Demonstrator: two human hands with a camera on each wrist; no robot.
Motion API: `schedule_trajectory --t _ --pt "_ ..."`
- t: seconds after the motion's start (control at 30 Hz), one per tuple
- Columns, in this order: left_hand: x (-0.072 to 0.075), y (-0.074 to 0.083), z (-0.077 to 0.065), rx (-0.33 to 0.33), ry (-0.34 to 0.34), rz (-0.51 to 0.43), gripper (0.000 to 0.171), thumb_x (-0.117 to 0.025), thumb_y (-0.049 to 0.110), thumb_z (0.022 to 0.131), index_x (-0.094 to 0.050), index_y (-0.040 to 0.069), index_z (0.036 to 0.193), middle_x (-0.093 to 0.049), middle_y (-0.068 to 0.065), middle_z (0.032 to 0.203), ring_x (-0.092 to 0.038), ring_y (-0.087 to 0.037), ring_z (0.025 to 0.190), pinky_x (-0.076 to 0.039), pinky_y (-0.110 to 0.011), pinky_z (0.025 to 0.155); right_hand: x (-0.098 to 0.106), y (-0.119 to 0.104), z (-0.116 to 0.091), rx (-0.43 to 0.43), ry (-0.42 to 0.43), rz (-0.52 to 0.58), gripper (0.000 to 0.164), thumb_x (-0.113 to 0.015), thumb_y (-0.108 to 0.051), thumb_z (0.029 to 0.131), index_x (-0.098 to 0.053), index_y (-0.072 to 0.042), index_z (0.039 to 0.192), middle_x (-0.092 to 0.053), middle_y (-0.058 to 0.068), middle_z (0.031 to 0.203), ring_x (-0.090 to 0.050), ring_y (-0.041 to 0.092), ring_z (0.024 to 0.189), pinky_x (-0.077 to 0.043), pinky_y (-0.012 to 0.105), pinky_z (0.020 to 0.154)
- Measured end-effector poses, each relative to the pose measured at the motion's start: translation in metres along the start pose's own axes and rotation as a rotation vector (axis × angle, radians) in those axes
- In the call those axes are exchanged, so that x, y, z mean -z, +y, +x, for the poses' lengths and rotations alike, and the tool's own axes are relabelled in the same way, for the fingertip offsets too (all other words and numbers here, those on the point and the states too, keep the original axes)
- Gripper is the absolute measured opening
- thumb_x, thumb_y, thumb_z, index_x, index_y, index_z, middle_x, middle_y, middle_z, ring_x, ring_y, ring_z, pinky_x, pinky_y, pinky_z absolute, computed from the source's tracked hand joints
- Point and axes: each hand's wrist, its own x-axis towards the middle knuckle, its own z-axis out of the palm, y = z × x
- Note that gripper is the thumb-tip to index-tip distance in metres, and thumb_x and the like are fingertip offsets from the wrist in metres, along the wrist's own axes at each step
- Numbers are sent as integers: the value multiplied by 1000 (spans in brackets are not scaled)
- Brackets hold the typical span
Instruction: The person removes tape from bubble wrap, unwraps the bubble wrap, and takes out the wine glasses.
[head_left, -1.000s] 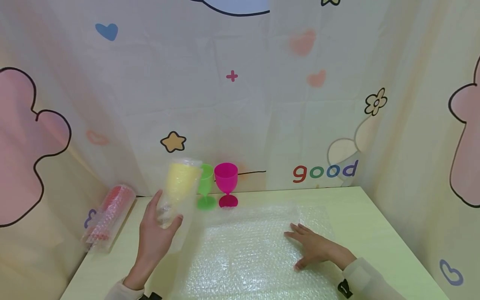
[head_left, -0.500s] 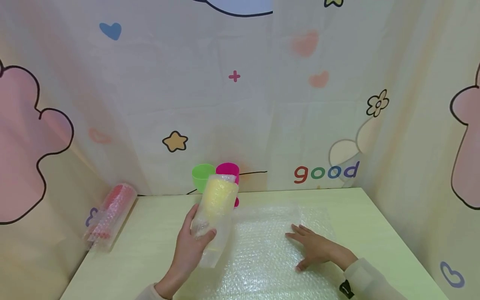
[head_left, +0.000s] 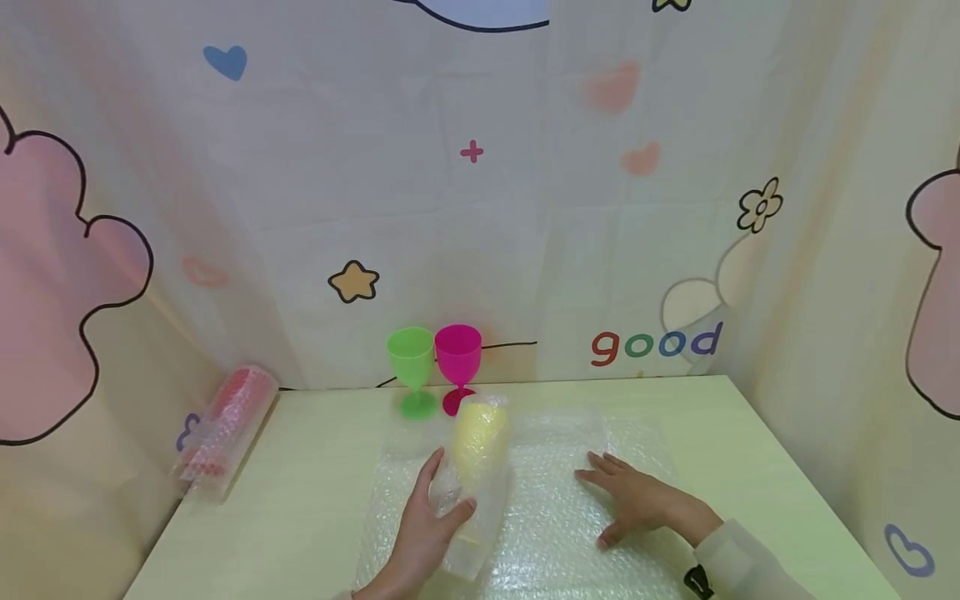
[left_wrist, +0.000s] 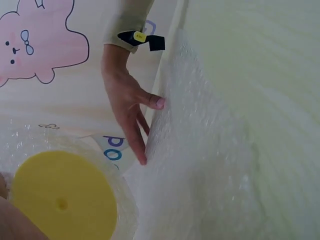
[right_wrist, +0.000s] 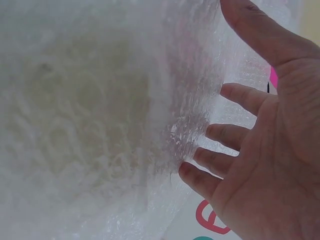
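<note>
My left hand (head_left: 418, 533) grips a yellow goblet (head_left: 480, 437) wrapped in bubble wrap, held tilted over the middle of a bubble wrap sheet (head_left: 551, 521). In the left wrist view the round yellow base (left_wrist: 65, 200) of this goblet shows through its wrap. My right hand (head_left: 645, 500) rests on the right part of the flat sheet with fingers spread. From the right wrist, that hand's fingertips (right_wrist: 192, 172) are seen against the bubble wrap. Behind the sheet stand a green goblet (head_left: 411, 354) and a pink goblet (head_left: 458, 354), side by side and unwrapped.
A red item in bubble wrap (head_left: 228, 429) lies at the table's left edge. The pale table (head_left: 300, 483) backs onto a printed curtain (head_left: 487, 233), with curtain also at both sides.
My left hand has carried the wrapped yellow goblet rightward and down, from left of the green goblet to over the sheet. The right hand has stayed in place.
</note>
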Motion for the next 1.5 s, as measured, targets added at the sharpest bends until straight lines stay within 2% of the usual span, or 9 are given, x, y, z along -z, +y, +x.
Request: schedule_trajectory --t 0.17,0.27,0.53,0.67,0.87,1.0,1.17,1.37,1.5 --pt "-18 -5 4 57 -4 -60 88 -72 26 86 -20 17 156 -22 -24 159 -31 -50 141 -36 -65 106 0 0 -3 16 11 3 99 -87 -46 64 -43 -19 149 -23 15 163 -18 44 150 -26 67 113" --pt "-30 -7 8 84 2 -102 87 -71 26 88 -18 15 156 -19 -27 159 -34 -52 138 -38 -64 106 0 1 -3 34 21 2 100 -87 -45 64 -43 -18 149 -23 17 163 -19 45 149 -27 67 113" --pt "-61 -5 12 130 19 -153 89 -69 15 84 -17 9 155 -24 -27 156 -51 -39 124 -48 -47 96 -2 1 -3 51 35 -1 100 -88 -44 64 -43 -17 149 -23 19 162 -19 46 149 -26 66 114" --pt "-70 -6 13 135 29 -150 89 -68 15 83 -16 8 155 -20 -29 158 -40 -47 134 -39 -57 106 -3 2 -4 54 36 3 101 -88 -45 64 -42 -17 149 -22 19 163 -18 46 149 -26 65 114" --pt "-72 -7 10 113 -21 -117 90 -67 22 88 -10 10 157 -11 -25 161 -15 -53 145 -17 -68 115 -4 2 -4 47 38 -17 103 -87 -47 63 -41 -18 150 -21 19 163 -18 45 149 -26 64 115" --pt "-65 -5 6 62 -116 -17 85 -60 30 92 -8 13 159 -3 -19 165 -5 -48 149 -9 -71 115 -4 3 -4 50 43 -14 102 -87 -47 63 -41 -18 150 -21 19 163 -18 45 149 -26 64 115" --pt "-43 -8 8 -88 -256 222 83 -57 37 94 -10 15 159 1 -13 166 -2 -43 152 -15 -75 111 -5 2 -3 65 39 -4 102 -87 -47 64 -41 -16 149 -21 20 163 -18 46 149 -26 65 114" --pt "-13 -11 28 -336 -362 497 87 -65 42 90 -17 19 159 -6 -3 168 -4 -34 154 -30 -65 112 -3 1 -4 83 42 -2 102 -87 -47 64 -41 -14 149 -21 22 162 -18 47 149 -26 65 114" --pt "-4 -7 43 -436 -473 610 94 -65 56 87 -12 26 159 -3 5 168 -1 -28 155 -31 -65 113 -3 2 -6 103 47 -3 102 -87 -45 64 -41 -12 149 -21 24 161 -18 50 147 -26 66 114"
